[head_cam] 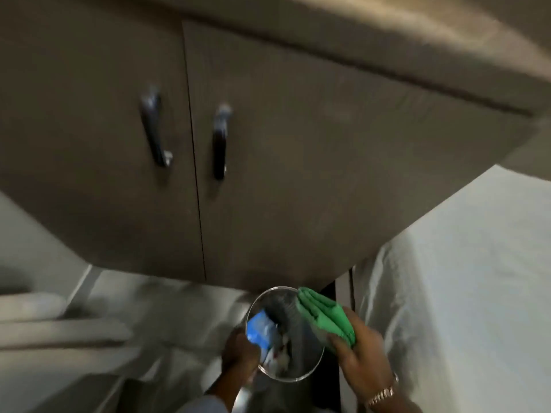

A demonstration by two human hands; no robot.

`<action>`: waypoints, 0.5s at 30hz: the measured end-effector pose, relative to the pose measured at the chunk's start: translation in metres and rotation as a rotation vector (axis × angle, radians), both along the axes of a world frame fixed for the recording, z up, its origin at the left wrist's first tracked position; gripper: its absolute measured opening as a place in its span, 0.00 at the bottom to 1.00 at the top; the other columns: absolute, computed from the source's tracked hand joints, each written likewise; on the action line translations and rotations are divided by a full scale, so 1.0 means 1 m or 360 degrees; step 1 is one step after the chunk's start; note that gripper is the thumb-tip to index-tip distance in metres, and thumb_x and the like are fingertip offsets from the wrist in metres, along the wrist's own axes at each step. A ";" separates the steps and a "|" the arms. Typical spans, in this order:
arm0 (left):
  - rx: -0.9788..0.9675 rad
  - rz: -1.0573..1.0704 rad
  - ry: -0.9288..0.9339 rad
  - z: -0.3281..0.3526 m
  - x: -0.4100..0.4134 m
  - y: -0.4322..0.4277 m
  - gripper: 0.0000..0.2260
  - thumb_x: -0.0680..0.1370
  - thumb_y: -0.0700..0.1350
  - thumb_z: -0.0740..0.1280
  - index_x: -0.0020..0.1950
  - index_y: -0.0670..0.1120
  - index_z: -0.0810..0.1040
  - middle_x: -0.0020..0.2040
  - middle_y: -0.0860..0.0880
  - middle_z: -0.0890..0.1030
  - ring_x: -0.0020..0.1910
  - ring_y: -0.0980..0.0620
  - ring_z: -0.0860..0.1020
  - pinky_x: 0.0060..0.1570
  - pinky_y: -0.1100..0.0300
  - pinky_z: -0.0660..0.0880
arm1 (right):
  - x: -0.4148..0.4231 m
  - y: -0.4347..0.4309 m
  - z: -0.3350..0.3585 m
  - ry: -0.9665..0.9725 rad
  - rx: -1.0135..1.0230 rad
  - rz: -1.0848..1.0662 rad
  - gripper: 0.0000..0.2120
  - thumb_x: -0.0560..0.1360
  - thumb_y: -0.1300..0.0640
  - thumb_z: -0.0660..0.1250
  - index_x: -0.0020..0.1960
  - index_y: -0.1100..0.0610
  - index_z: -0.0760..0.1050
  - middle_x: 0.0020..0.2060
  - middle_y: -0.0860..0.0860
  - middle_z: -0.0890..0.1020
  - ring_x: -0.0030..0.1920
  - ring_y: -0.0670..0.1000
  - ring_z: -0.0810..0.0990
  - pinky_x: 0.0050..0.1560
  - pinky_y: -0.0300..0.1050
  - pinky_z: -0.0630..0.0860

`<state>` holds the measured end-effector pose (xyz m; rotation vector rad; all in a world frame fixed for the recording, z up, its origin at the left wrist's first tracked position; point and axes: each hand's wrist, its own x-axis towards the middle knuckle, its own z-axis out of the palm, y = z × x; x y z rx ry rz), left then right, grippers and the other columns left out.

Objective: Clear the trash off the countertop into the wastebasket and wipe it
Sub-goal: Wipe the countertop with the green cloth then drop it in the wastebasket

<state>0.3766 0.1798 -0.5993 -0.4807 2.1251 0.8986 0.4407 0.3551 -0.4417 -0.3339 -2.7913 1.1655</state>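
A round wastebasket with a shiny metal rim (316,365) stands on the floor at the bottom centre. My left hand (238,353) grips a crumpled blue wrapper (258,325) at the basket's left rim, over the opening. More pale scraps lie inside the basket. A folded green cloth (325,315) is in my right hand (363,359), just to the right of the basket and overlapping its rim. The beige countertop (387,40) shows only as its front edge along the top. The picture is blurred by motion.
Under the countertop hangs a brown cabinet (268,174) with two doors and two dark handles (219,144). A white surface (462,278) rises on the right. A pale rounded fixture (44,320) sits at the lower left.
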 end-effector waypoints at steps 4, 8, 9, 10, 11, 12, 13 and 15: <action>0.0046 0.0143 -0.0014 0.132 -0.011 -0.039 0.16 0.73 0.43 0.64 0.61 0.44 0.77 0.59 0.41 0.83 0.58 0.43 0.81 0.58 0.54 0.78 | -0.028 -0.009 0.172 0.0251 -0.0243 0.0194 0.23 0.71 0.67 0.69 0.64 0.53 0.75 0.62 0.46 0.81 0.63 0.44 0.77 0.63 0.34 0.71; 0.0187 0.0285 0.0061 0.275 -0.009 -0.069 0.14 0.72 0.40 0.67 0.57 0.41 0.81 0.54 0.39 0.84 0.55 0.42 0.82 0.58 0.50 0.79 | -0.071 0.003 0.330 0.0719 0.0204 0.0274 0.28 0.68 0.66 0.62 0.66 0.51 0.72 0.61 0.46 0.80 0.58 0.43 0.79 0.60 0.30 0.69; 0.0177 0.0271 0.0087 0.308 -0.007 -0.074 0.11 0.73 0.41 0.67 0.53 0.41 0.82 0.51 0.39 0.85 0.52 0.42 0.83 0.55 0.52 0.80 | -0.091 0.014 0.357 0.0767 0.0356 0.0183 0.30 0.65 0.67 0.61 0.66 0.51 0.71 0.59 0.48 0.80 0.57 0.47 0.79 0.59 0.32 0.69; 0.0156 0.0273 0.0133 0.334 -0.007 -0.077 0.07 0.74 0.41 0.67 0.47 0.41 0.82 0.45 0.40 0.85 0.47 0.44 0.84 0.50 0.54 0.81 | -0.116 0.027 0.374 0.0752 0.0441 0.0074 0.32 0.64 0.68 0.62 0.67 0.51 0.71 0.60 0.52 0.80 0.57 0.52 0.78 0.60 0.38 0.70; 0.0162 0.0304 0.0183 0.357 -0.009 -0.079 0.07 0.75 0.41 0.66 0.40 0.41 0.81 0.37 0.42 0.84 0.39 0.46 0.84 0.41 0.56 0.81 | -0.144 0.042 0.386 0.0666 0.0473 -0.0033 0.32 0.65 0.70 0.62 0.67 0.51 0.70 0.61 0.55 0.80 0.59 0.56 0.77 0.62 0.44 0.70; 0.0180 0.0342 0.0207 0.374 -0.013 -0.080 0.09 0.76 0.41 0.66 0.36 0.41 0.80 0.29 0.45 0.82 0.30 0.49 0.82 0.32 0.59 0.79 | -0.171 0.058 0.391 0.0507 0.0489 -0.0119 0.32 0.66 0.71 0.63 0.67 0.51 0.70 0.62 0.58 0.79 0.61 0.61 0.76 0.64 0.49 0.70; 0.0200 0.0379 0.0207 0.386 -0.016 -0.080 0.10 0.76 0.40 0.65 0.35 0.40 0.79 0.24 0.46 0.80 0.23 0.51 0.80 0.25 0.62 0.77 | -0.197 0.072 0.390 0.0326 0.0470 -0.0193 0.30 0.68 0.71 0.62 0.67 0.51 0.70 0.62 0.59 0.78 0.61 0.64 0.75 0.66 0.53 0.70; 0.0232 0.0400 0.0186 0.398 -0.026 -0.083 0.09 0.77 0.41 0.64 0.42 0.37 0.80 0.25 0.44 0.81 0.20 0.51 0.79 0.21 0.63 0.75 | -0.233 0.081 0.384 0.0069 0.0407 -0.0318 0.25 0.70 0.68 0.63 0.65 0.52 0.73 0.62 0.60 0.79 0.62 0.65 0.74 0.68 0.58 0.68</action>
